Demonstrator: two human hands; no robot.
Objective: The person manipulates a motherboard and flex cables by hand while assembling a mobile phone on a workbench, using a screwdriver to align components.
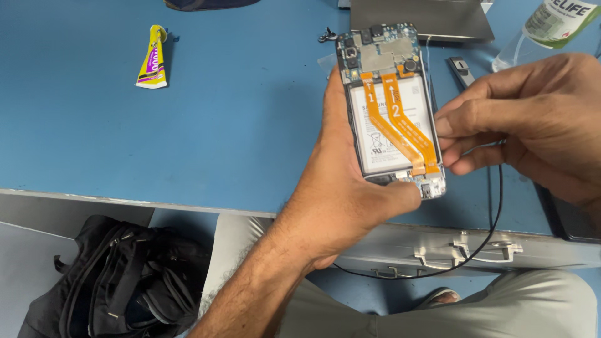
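A crumpled yellow and purple glue tube (152,57) lies on the blue table (94,119). A clear plastic bottle (546,28) stands at the far right corner. A black backpack (119,278) sits on the floor beneath, and a thin black cable (494,219) hangs over the table's edge.

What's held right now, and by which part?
Left hand holds the opened phone from behind, thumb at its bottom end. Right hand fingertips touch its right edge.

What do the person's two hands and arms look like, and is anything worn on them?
Both the left hand and the right hand are bare: no gloves, rings, watch or bracelet show. The left forearm is uncovered and hairy, with no sleeve in view. The right arm runs out of the picture at the wrist.
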